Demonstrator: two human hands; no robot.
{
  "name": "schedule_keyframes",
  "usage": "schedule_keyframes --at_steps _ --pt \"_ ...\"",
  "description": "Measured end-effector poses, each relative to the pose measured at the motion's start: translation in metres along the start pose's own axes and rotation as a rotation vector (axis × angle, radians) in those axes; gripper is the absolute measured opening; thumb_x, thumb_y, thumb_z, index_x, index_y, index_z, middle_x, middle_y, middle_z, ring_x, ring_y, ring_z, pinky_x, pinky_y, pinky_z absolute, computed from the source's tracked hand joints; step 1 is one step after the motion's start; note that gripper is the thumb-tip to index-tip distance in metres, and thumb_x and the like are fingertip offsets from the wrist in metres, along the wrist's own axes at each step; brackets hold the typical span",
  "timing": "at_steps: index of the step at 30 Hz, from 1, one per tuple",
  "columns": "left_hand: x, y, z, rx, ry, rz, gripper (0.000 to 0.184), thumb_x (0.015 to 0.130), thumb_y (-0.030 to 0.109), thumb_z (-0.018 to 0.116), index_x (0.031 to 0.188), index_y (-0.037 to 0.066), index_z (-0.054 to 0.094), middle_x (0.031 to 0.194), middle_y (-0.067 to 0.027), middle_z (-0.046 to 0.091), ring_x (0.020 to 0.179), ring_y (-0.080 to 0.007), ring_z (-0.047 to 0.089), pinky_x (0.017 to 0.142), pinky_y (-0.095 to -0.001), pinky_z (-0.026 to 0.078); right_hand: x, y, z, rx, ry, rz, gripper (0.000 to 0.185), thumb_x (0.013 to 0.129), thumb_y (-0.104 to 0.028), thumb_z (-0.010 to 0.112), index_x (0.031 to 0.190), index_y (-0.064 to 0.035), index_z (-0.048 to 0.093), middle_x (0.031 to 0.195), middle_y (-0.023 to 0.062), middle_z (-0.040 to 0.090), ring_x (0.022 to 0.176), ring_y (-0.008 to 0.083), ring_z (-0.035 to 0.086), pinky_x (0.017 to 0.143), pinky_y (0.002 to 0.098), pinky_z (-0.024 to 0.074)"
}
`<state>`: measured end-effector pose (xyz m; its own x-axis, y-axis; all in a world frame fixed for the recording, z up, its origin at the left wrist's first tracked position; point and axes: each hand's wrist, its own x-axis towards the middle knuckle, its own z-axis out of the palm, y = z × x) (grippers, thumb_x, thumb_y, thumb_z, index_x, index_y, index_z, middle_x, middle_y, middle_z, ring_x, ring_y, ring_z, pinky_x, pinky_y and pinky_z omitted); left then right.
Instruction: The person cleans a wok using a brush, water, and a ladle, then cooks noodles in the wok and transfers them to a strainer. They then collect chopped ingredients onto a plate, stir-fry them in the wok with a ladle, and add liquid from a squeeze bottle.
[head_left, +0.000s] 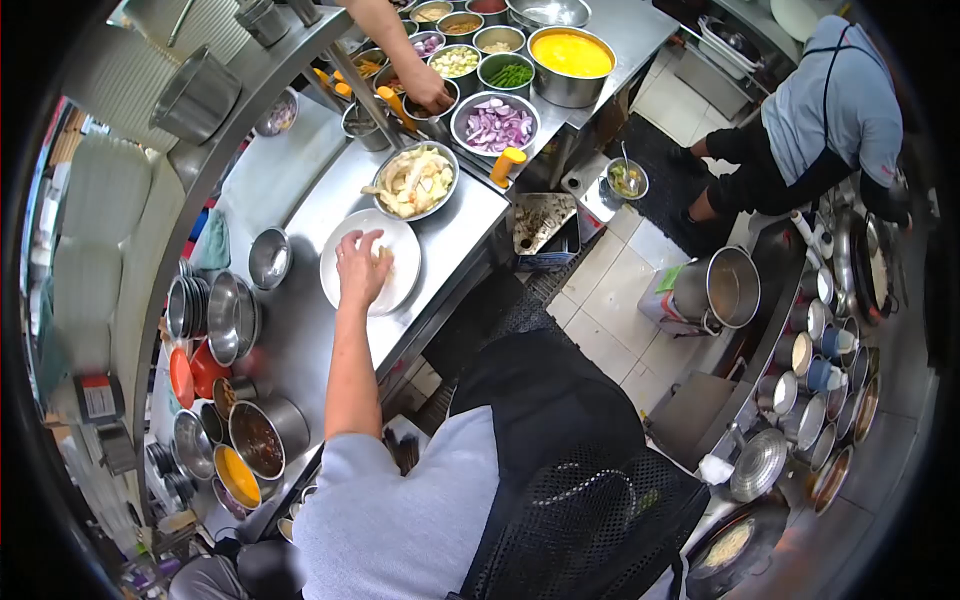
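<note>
My left hand (362, 268) reaches over a white plate (400, 235) on the steel counter. Its fingers are spread and bent, and a small pale yellowish food piece (385, 256) shows beside the fingertips. Just beyond the plate stands a metal bowl (445, 203) heaped with pale sliced food (415, 178). My right hand does not appear. At the top, another person's hand (428, 92) dips into a metal container among several tubs, among them a bowl of chopped red onion (498, 125) and a pot of yellow liquid (570, 52).
Left on the counter are metal bowls (232, 315), a pot of dark sauce (262, 440) and a tub of orange liquid (238, 475). A steel shelf (215, 135) hangs above. On the right, a person (830, 110) stands by a cooking station; a tall pot (733, 285) stands nearer.
</note>
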<state>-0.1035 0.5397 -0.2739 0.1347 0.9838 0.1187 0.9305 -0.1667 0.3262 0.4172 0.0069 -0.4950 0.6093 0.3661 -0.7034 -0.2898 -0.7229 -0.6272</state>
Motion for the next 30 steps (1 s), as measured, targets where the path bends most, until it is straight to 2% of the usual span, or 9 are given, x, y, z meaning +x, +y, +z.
schedule_keyframes --at_steps 6,11,13,14,15,17,22,26,30 --pt "0.071 0.010 0.013 -0.203 0.264 -0.016 0.031 0.092 0.022 0.075 0.114 0.003 0.065 0.106 -0.0202 0.067 0.100 -0.0395 0.063 0.093 -0.0489 0.049 -0.018 0.003 0.005 0.018 0.031 0.017 0.018 0.099 -0.022 0.064 0.093 -0.0058 0.070 0.078 -0.0006 0.064 0.065 0.0116 0.060 0.056 0.0294 0.0478" --pt "0.136 -0.030 0.040 -0.348 0.353 0.066 0.039 0.094 0.020 0.065 0.127 0.001 0.062 0.121 -0.0240 0.069 0.117 -0.0418 0.064 0.099 -0.0475 0.050 -0.055 -0.006 0.012 0.026 0.080 0.030 0.021 0.099 -0.024 0.062 0.088 -0.0071 0.068 0.074 -0.0011 0.061 0.060 0.0121 0.058 0.050 0.0300 0.0461" --pt "0.145 -0.016 0.020 -0.224 0.045 -0.147 0.052 0.098 0.034 0.062 0.136 -0.001 0.062 0.131 -0.0252 0.066 0.122 -0.0389 0.063 0.105 -0.0457 0.048 -0.087 -0.030 0.025 0.017 0.116 0.021 0.022 0.099 -0.024 0.062 0.087 -0.0077 0.067 0.072 -0.0013 0.060 0.059 0.0122 0.058 0.048 0.0303 0.0455" --pt "0.151 -0.019 0.016 -0.202 -0.054 -0.088 0.053 0.099 0.035 0.061 0.138 -0.001 0.061 0.135 -0.0259 0.064 0.124 -0.0391 0.062 0.106 -0.0460 0.048 -0.076 0.002 0.024 0.151 0.057 0.134 0.020 0.098 -0.023 0.062 0.087 -0.0076 0.067 0.072 -0.0001 0.060 0.056 0.0137 0.058 0.046 0.0324 0.0447" --pt "0.183 -0.108 0.068 0.286 0.113 0.506 0.051 0.100 0.031 0.060 0.138 -0.003 0.060 0.137 -0.0265 0.062 0.125 -0.0393 0.061 0.107 -0.0469 0.048 -0.071 0.024 0.026 0.165 0.024 0.079 0.020 0.097 -0.020 0.062 0.082 -0.0065 0.065 0.067 0.0037 0.058 0.055 0.0165 0.059 0.046 0.0366 0.0461" --pt "0.163 -0.032 0.030 -0.660 0.120 0.058 0.043 0.094 0.012 0.070 0.134 -0.002 0.062 0.136 -0.0281 0.062 0.120 -0.0376 0.062 0.098 -0.0447 0.054 -0.081 0.035 0.034 0.007 0.064 0.027 0.015 0.092 -0.014 0.061 0.081 -0.0053 0.065 0.064 0.0072 0.058 0.052 0.0205 0.059 0.045 0.0401 0.0465" --pt "0.111 0.171 -0.040 -0.234 0.222 0.310 0.048 0.101 0.042 0.071 0.086 -0.003 0.066 0.082 -0.0154 0.066 0.074 -0.0263 0.062 0.070 -0.0429 0.051 -0.134 0.020 0.045 0.229 0.325 0.262 0.014 0.093 -0.017 0.064 0.095 -0.0047 0.071 0.075 0.0073 0.068 0.060 0.0156 0.065 0.047 0.0339 0.0504" --pt "0.077 0.299 0.015 -0.706 -0.076 0.906 0.017 0.101 0.016 0.072 0.109 0.001 0.067 0.101 -0.0082 0.065 0.090 -0.0196 0.058 0.078 -0.0329 0.049 -0.157 0.024 0.054 0.236 0.476 0.127 0.020 0.091 -0.018 0.068 0.104 -0.0045 0.074 0.088 0.0110 0.074 0.075 0.0242 0.071 0.067 0.0376 0.0573" --pt "0.009 0.392 0.088 -0.837 -0.565 1.032 0.014 0.097 0.008 0.074 0.096 0.002 0.063 0.092 -0.0040 0.061 0.081 -0.0155 0.055 0.076 -0.0299 0.048 -0.222 0.045 0.019 0.202 0.859 -0.036 0.022 0.092 -0.019 0.066 0.107 -0.0052 0.075 0.102 0.0182 0.075 0.096 0.0330 0.073 0.086 0.0427 0.0573"
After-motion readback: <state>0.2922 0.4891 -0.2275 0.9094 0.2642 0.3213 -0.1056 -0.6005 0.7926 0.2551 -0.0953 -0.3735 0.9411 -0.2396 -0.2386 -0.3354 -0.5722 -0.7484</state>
